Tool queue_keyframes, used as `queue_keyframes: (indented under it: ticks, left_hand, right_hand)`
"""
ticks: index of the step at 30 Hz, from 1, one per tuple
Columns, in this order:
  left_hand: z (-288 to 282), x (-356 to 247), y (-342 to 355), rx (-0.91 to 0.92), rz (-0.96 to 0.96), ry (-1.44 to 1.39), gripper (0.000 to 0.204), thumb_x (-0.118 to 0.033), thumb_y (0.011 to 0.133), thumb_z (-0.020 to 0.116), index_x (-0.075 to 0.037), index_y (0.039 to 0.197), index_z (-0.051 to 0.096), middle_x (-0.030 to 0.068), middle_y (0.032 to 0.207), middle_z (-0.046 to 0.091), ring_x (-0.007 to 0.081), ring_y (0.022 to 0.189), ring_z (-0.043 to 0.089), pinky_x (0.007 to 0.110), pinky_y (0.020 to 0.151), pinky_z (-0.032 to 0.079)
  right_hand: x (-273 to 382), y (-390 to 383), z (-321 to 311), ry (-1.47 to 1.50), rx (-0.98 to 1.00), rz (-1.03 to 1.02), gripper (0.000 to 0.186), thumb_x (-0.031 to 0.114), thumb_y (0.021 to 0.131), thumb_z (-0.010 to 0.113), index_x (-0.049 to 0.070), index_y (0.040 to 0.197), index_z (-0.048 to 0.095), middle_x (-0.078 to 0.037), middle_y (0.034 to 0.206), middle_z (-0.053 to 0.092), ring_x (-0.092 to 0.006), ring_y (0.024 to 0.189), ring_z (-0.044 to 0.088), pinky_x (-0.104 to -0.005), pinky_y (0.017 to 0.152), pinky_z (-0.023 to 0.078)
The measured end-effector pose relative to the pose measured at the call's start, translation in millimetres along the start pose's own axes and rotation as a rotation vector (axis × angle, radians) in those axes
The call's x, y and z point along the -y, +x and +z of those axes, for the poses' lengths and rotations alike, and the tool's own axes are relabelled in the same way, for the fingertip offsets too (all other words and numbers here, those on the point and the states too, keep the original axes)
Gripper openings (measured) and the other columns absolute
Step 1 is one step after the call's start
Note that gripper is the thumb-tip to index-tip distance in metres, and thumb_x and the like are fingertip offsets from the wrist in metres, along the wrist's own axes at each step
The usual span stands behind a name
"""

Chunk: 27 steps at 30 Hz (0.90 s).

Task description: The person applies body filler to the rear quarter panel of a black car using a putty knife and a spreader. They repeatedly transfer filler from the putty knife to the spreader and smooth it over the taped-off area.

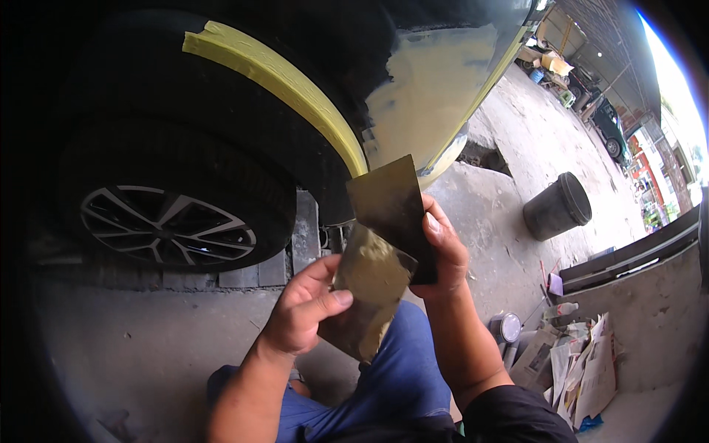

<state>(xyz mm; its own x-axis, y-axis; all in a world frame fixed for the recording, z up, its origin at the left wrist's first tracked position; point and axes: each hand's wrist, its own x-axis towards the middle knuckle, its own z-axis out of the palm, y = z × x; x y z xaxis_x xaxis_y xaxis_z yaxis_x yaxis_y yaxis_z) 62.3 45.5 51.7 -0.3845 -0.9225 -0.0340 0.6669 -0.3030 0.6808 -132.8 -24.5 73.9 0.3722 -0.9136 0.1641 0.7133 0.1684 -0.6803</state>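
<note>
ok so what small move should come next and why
Perhaps draw the dark plate in the right hand across the smeared plate in the left hand to gather its beige paste: it lies in uneven patches, and the plates overlap in view.

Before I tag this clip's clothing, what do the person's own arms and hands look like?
The left hand and right hand wear no gloves or watch. A black sleeve shows on the right arm; the visible left forearm is bare.

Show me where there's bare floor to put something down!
Bare floor shows below the big wheel, left of the left hand, and between the right hand and black bucket. It's crowded at lower right, where papers, a round can and a bottle cluster.
</note>
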Motion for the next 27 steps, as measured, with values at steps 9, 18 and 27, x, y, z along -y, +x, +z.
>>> queue_keyframes:
  ticks: [9, 18, 27]
  left_hand:
    - [-7, -33, -18, -0.026, 0.262, 0.212, 0.047, 0.000, 0.083, 0.064, 0.004, 0.130, 0.058, 0.0086, 0.127, 0.059, 0.0186, 0.122, 0.053, 0.032, 0.107, 0.037]
    - [-36, -60, -39, -0.142, 0.415, 0.350, 0.048, -0.005, 0.078, 0.074, 0.001, 0.125, 0.063, 0.0081, 0.127, 0.060, 0.0200, 0.122, 0.052, 0.035, 0.107, 0.035]
    - [-48, -62, -41, -0.143, 0.428, 0.356, 0.054, -0.006, 0.079, 0.072, 0.004, 0.130, 0.058, 0.0092, 0.129, 0.059, 0.0190, 0.120, 0.055, 0.032, 0.105, 0.039]
  right_hand:
    - [-5, 38, -6, -0.968, -0.275, -0.477, 0.045, 0.016, 0.092, 0.071, 0.002, 0.131, 0.053, -0.008, 0.097, 0.068, -0.0163, 0.091, 0.064, -0.0276, 0.085, 0.050]
    - [-26, 92, -9, -1.534, -0.429, -0.933, 0.065, 0.023, 0.080, 0.083, 0.003, 0.133, 0.051, 0.002, 0.064, 0.055, -0.0173, 0.059, 0.054, -0.0347, 0.070, 0.041]
    - [-61, 91, -49, -1.501, -0.599, -1.086, 0.078, 0.025, 0.079, 0.085, 0.000, 0.140, 0.043, -0.001, 0.067, 0.050, -0.0187, 0.064, 0.046, -0.0343, 0.067, 0.042]
